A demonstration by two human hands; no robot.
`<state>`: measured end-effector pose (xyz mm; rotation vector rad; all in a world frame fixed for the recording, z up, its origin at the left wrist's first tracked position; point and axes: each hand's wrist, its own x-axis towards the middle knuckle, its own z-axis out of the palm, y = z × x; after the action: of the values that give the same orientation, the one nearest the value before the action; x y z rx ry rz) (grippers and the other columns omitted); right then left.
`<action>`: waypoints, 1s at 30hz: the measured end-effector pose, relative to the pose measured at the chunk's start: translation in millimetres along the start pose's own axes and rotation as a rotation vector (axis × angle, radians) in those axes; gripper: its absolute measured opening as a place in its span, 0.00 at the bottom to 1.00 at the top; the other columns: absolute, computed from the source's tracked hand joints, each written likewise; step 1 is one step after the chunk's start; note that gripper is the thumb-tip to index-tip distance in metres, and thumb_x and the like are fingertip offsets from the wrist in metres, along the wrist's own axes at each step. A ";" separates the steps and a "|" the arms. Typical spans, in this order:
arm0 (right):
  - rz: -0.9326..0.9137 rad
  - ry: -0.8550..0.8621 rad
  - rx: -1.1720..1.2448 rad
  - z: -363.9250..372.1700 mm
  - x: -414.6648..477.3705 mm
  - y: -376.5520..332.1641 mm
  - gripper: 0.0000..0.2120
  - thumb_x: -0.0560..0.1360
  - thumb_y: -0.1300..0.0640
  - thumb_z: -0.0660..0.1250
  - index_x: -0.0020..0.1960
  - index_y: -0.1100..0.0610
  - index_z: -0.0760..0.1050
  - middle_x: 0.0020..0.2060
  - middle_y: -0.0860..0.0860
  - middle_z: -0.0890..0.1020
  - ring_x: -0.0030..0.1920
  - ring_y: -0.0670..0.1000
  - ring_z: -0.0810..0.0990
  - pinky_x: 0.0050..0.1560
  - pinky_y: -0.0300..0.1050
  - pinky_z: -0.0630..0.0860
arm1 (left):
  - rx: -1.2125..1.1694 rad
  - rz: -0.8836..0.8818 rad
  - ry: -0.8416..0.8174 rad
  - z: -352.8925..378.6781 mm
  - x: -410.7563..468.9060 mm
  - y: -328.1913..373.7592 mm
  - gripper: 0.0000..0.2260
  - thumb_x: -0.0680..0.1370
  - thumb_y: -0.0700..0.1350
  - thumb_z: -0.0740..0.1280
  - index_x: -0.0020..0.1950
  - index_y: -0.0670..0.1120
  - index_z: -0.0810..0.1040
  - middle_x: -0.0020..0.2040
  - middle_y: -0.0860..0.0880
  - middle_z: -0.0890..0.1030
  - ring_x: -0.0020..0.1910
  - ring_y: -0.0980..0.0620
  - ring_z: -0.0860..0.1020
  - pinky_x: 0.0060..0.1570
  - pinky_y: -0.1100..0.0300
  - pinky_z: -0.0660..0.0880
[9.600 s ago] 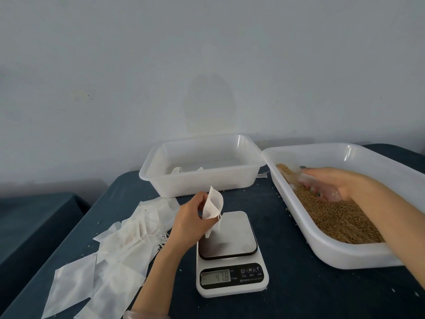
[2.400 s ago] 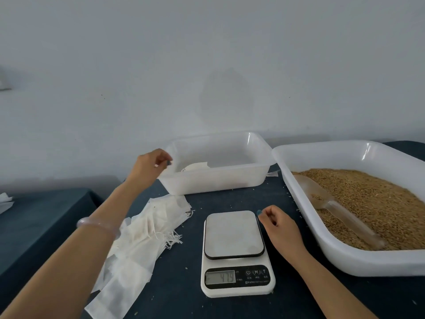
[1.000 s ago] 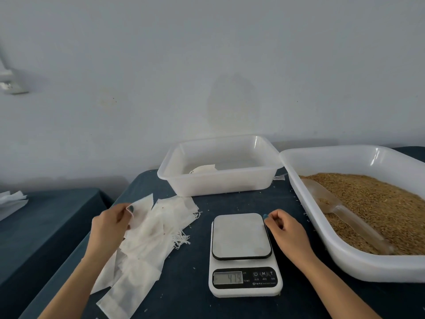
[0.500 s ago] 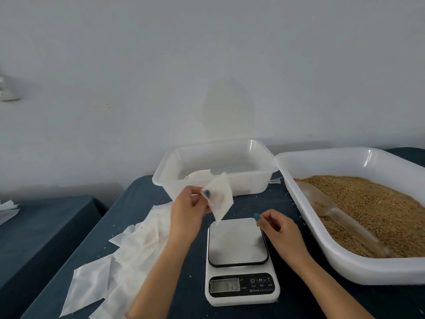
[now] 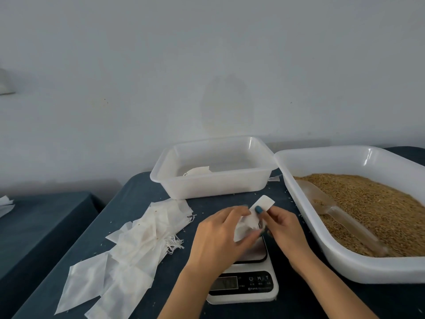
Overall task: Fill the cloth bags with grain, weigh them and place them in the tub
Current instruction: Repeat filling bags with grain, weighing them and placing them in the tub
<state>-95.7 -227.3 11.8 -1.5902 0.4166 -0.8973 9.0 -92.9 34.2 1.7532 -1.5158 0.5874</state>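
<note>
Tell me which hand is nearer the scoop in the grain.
Right. The right hand is just left of the scoop; the left hand is farther left, across the cloth bag.

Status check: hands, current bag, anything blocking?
Left hand and right hand both pinch one cloth bag, apparently unfilled, over the scale. Scoop lies untouched in the grain tub. Nothing in the way.

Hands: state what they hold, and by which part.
One cloth bag: left hand grips its lower end, right hand pinches its upper part.
</note>
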 end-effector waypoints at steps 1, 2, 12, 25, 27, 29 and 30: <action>-0.012 -0.009 -0.014 -0.4 -0.3 -0.8 0.11 0.75 0.49 0.67 0.39 0.55 0.82 0.27 0.45 0.80 0.28 0.38 0.74 0.31 0.28 0.68 | -0.025 -0.050 0.000 -1.5 -1.0 0.9 0.15 0.75 0.59 0.69 0.56 0.51 0.81 0.56 0.58 0.83 0.51 0.59 0.81 0.46 0.61 0.79; -0.027 -0.023 -0.031 -0.2 -0.9 -1.6 0.12 0.74 0.48 0.68 0.39 0.55 0.82 0.27 0.45 0.79 0.28 0.38 0.73 0.31 0.28 0.67 | -0.057 -0.092 -0.004 -2.4 -1.8 1.4 0.16 0.75 0.59 0.69 0.56 0.52 0.80 0.55 0.60 0.82 0.52 0.62 0.80 0.47 0.62 0.79; -0.103 -0.051 -0.129 0.3 -1.9 0.1 0.14 0.73 0.56 0.73 0.39 0.68 0.79 0.34 0.63 0.81 0.38 0.64 0.79 0.38 0.51 0.76 | -0.290 -0.214 -0.099 3.3 -3.0 1.1 0.11 0.73 0.56 0.71 0.52 0.54 0.78 0.47 0.62 0.81 0.48 0.61 0.80 0.47 0.64 0.78; -0.149 0.029 -0.137 -2.0 -5.4 -4.9 0.07 0.72 0.52 0.73 0.48 0.50 0.77 0.40 0.46 0.83 0.42 0.47 0.83 0.40 0.39 0.77 | -0.397 -0.343 0.054 3.7 0.4 -8.1 0.07 0.79 0.41 0.69 0.41 0.48 0.78 0.39 0.58 0.81 0.41 0.55 0.81 0.43 0.66 0.77; -0.235 0.077 -0.175 -1.2 -7.4 -4.7 0.11 0.73 0.55 0.73 0.49 0.47 0.72 0.39 0.47 0.83 0.40 0.47 0.83 0.37 0.39 0.76 | -0.346 -0.309 0.092 3.9 0.3 -7.3 0.08 0.79 0.40 0.68 0.41 0.47 0.75 0.38 0.57 0.80 0.41 0.54 0.79 0.42 0.61 0.77; -0.352 0.084 -0.244 -0.3 -10.3 -6.1 0.11 0.74 0.53 0.70 0.48 0.43 0.69 0.36 0.46 0.81 0.37 0.48 0.81 0.35 0.37 0.74 | -0.300 -0.284 0.133 3.9 1.1 -7.0 0.09 0.80 0.39 0.66 0.41 0.47 0.73 0.39 0.56 0.77 0.40 0.53 0.77 0.41 0.56 0.77; -0.414 0.073 -0.314 0.4 -12.3 -6.9 0.09 0.74 0.52 0.68 0.48 0.42 0.69 0.36 0.44 0.80 0.37 0.47 0.81 0.35 0.34 0.73 | -0.283 -0.270 0.149 3.7 1.7 -6.6 0.09 0.80 0.40 0.65 0.41 0.47 0.72 0.39 0.57 0.76 0.39 0.53 0.76 0.40 0.56 0.76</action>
<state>-104.7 -216.8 14.5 -1.9783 0.2918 -1.2531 15.4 -96.6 31.6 1.6196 -1.1712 0.3394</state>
